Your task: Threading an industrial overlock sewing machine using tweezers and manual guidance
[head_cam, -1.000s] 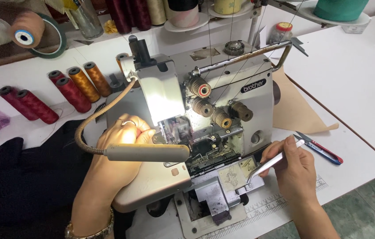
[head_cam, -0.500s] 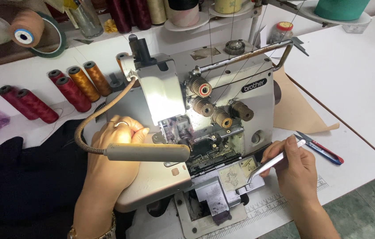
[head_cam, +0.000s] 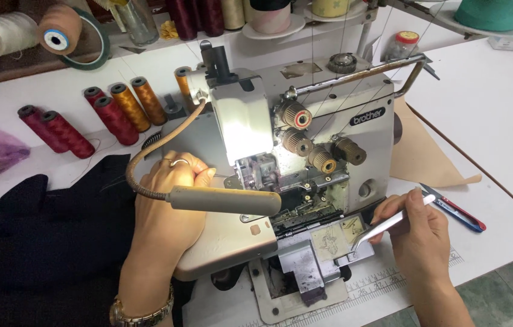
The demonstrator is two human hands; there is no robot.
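Note:
A white overlock sewing machine (head_cam: pixel 323 121) stands in the middle of the table with its front cover swung down. My left hand (head_cam: pixel 168 200) rests on the machine's bed left of the needle area, behind the lit gooseneck lamp (head_cam: pixel 226 200); it wears a ring and a gold watch. Whether its fingers hold anything is hidden by the lamp. My right hand (head_cam: pixel 420 233) grips silver tweezers (head_cam: pixel 383 227), tips pointing down-left at the opened lower front of the machine.
Dark fabric (head_cam: pixel 44 242) lies at the left. Red and orange thread spools (head_cam: pixel 96 115) lie behind it, with large cones (head_cam: pixel 20 33) at the back left. A red-and-blue tool (head_cam: pixel 456 209) and tan paper (head_cam: pixel 426 154) lie right of the machine. A printed ruler (head_cam: pixel 383 284) runs along the table's front edge.
My left hand has shifted slightly left and back along the machine bed. My right hand and the tweezers have stayed in place.

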